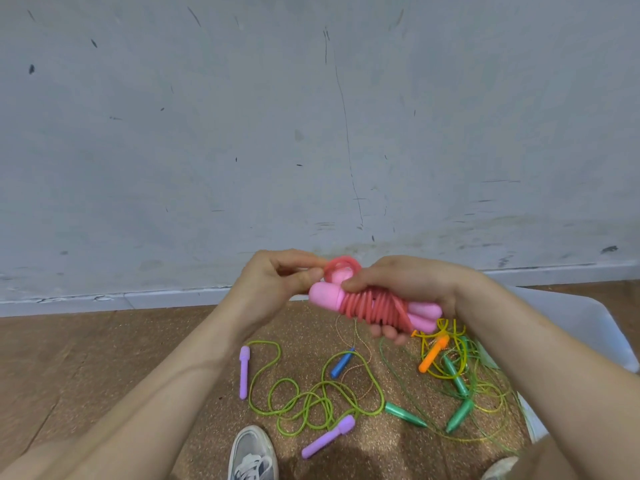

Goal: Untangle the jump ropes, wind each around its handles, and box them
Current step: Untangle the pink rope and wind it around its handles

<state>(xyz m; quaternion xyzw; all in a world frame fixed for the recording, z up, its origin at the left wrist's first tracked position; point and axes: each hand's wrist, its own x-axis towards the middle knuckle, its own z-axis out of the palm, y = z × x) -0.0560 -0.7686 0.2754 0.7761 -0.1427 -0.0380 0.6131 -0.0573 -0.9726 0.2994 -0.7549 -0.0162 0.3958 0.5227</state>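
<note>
Pink rope (374, 306) almost wound: gripped in right hand (412, 285), end loop pinched by left hand (273, 282); other ropes (311, 400) below fingers (389, 332) left tangled.

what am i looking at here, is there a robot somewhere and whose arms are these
No robot: just a person's two bare hands. The single picture comes from a camera on their head, looking down. The right hand holds a pink rope wound around its handles; the left hand pinches its last loop. On the floor lie a green rope with purple handles, a blue handle, and a tangle with orange and green handles. A white box sits at the right, a shoe at the bottom.
</note>
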